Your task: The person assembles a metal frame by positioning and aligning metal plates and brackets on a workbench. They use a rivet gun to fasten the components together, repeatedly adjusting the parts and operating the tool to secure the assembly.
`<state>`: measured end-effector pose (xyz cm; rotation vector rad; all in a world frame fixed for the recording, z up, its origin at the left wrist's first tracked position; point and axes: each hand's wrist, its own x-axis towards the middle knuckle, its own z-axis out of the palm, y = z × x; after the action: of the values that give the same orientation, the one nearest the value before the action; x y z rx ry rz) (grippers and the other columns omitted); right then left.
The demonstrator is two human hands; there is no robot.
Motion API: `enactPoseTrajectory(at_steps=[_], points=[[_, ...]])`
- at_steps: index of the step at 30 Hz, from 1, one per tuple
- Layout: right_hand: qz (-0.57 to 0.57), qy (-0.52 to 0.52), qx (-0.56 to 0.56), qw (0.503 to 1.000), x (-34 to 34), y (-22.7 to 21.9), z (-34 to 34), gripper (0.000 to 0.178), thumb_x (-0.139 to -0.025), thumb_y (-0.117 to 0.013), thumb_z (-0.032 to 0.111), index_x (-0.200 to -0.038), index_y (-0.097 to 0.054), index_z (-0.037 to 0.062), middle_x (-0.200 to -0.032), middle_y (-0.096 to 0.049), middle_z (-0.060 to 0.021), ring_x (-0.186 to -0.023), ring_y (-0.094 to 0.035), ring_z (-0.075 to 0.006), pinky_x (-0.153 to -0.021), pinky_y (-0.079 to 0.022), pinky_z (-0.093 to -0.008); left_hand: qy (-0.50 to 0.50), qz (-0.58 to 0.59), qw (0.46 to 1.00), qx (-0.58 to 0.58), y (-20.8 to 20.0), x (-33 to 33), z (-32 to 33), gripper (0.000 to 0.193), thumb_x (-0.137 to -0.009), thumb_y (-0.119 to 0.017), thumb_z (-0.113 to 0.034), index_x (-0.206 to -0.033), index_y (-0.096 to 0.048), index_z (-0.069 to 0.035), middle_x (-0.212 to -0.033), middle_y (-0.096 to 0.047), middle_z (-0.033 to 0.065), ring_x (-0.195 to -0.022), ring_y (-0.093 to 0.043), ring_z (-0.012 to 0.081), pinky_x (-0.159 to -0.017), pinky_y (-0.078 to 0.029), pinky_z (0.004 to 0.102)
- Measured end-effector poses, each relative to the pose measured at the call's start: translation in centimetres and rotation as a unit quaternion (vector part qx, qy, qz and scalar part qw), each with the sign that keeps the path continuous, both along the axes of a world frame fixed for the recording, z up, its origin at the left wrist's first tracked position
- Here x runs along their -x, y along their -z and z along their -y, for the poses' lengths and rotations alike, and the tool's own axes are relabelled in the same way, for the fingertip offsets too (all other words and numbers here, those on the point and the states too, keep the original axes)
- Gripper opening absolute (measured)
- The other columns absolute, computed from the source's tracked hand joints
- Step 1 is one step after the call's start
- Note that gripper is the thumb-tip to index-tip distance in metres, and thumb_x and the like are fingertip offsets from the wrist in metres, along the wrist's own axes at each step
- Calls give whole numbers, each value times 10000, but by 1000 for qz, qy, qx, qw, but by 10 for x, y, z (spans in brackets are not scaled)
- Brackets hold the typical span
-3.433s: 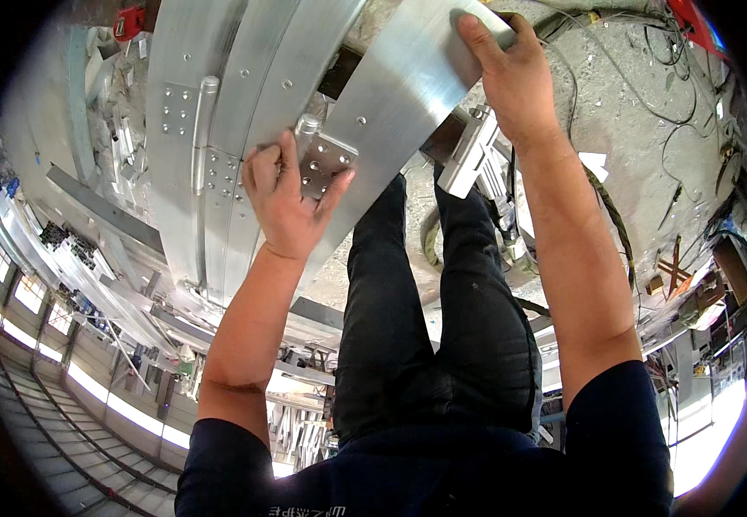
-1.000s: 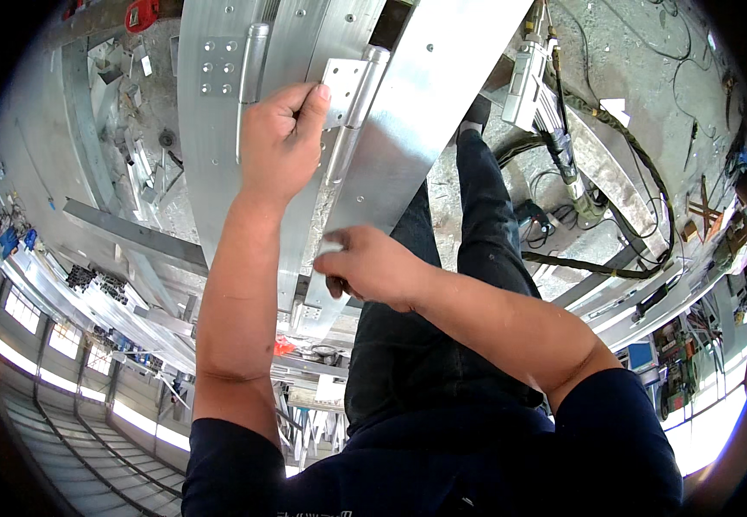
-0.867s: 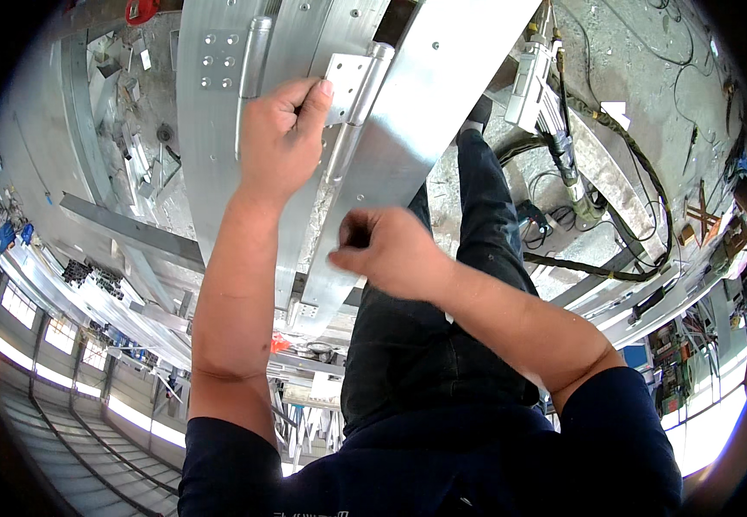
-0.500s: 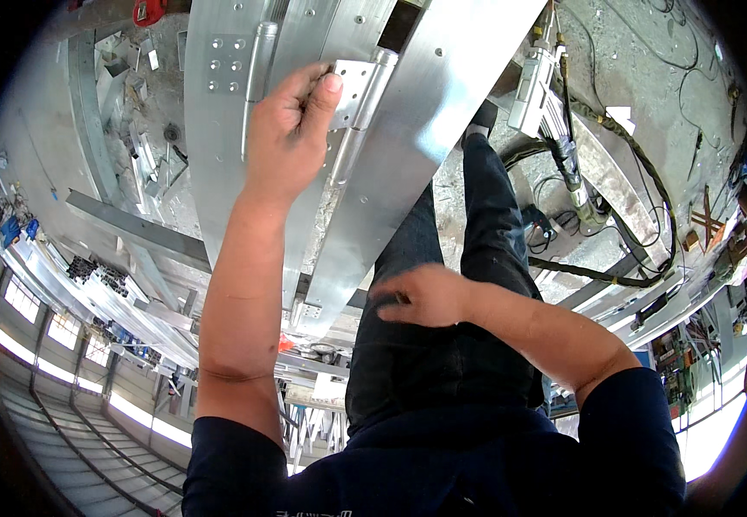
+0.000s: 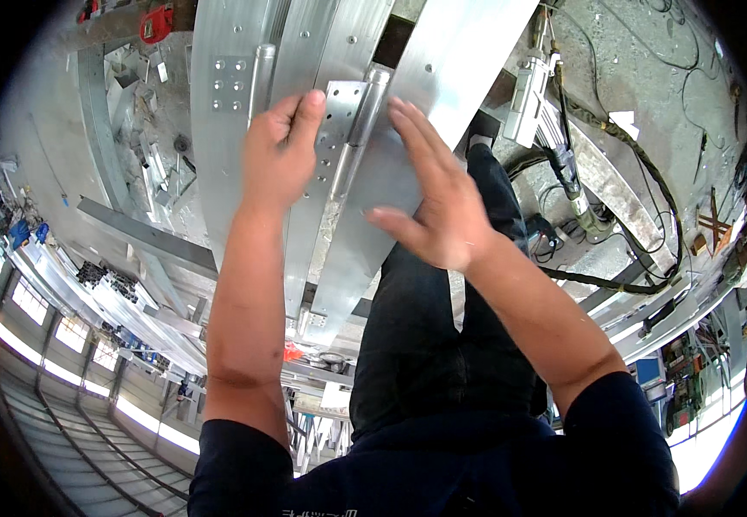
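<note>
A silver hinge point(image 5: 367, 112) with a round barrel lies along the long aluminium profiles point(image 5: 425, 129). Its perforated leaf point(image 5: 339, 102) rests over the strip to the left of the barrel. My left hand point(image 5: 280, 159) is just left of this leaf, fingers curled and thumb raised near its edge. Whether something small sits in those fingers is hidden. On the other side of the barrel, my right hand point(image 5: 447, 202) hovers over the wide right profile, fingers stretched and thumb spread, holding nothing.
A second hinge barrel point(image 5: 261, 77) is on the left profile beside several screw heads point(image 5: 228, 84). Right of my legs, a white and metal tool point(image 5: 529, 103) and a dark hose point(image 5: 602, 277) are near the floor. Loose metal bars point(image 5: 145, 231) lie left.
My right hand has come up from my thigh to the hinge and spread its fingers. My left hand has drawn slightly left and down, off the leaf, which now sits flatter.
</note>
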<state>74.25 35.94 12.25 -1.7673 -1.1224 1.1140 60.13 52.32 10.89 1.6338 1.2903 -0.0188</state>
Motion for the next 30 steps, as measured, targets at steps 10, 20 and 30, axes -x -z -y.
enactPoseTrajectory(at_steps=[10, 20, 30], points=[[-45, -261, -73, 962, 89, 30, 14, 870, -815, -716, 496, -1409, -449, -80, -1477, -453, -234, -1398, -416, -388, -1206, -275, -479, -99, 89, 982, 132, 12, 5, -2, 427, -1003, -617, -372, -820, -670, 10, -657, -490, -69, -636, -402, 42, -548, -332, 257], [189, -22, -17, 982, 47, 36, -35, 855, -834, -707, 458, -1430, -423, -86, -1566, -324, -263, -1461, -296, -435, -1191, -272, -517, -55, 41, 987, 146, 13, 13, -13, 381, -999, -627, -333, -1037, -729, 33, -872, -681, -3, -773, -562, 62, -718, -445, 236], [171, 15, -45, 984, 30, 26, -28, 694, -802, -748, 386, -1325, -569, -34, -1451, -510, -192, -1397, -433, -342, -1219, -266, -462, -58, 77, 990, 99, 19, 14, -9, 417, -1007, -614, -337, -787, -645, 15, -629, -452, -77, -620, -359, 32, -520, -294, 261]])
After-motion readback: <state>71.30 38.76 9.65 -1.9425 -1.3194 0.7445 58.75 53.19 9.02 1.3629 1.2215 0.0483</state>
